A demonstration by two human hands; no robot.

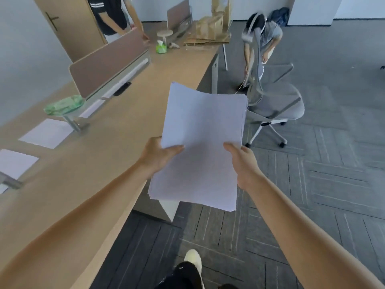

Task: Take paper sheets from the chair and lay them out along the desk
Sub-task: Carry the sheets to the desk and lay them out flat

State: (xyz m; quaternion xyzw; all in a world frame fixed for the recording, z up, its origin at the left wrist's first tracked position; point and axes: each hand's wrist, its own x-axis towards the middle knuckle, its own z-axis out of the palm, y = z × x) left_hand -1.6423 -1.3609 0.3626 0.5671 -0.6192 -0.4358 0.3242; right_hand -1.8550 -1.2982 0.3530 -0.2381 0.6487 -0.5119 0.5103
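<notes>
Forearms out, paper stack (204, 132) held at the desk (100, 163) edge

Grey patterned carpet (323, 174) covers the right side of the room. The long wooden desk runs along the left, with a brown divider screen (108, 63) standing on it. A grey mesh chair (275, 105) stands on the carpet beyond the stack. The stack hangs over the desk's edge and the floor. The left hand (160, 157) grips its left side with the thumb on top, and the right hand (242, 163) grips its right side. A farther sheet (46, 133) and a nearer sheet (15, 162) lie flat on the desk, apart. A green tissue pack (161, 47) stands near the far end.
</notes>
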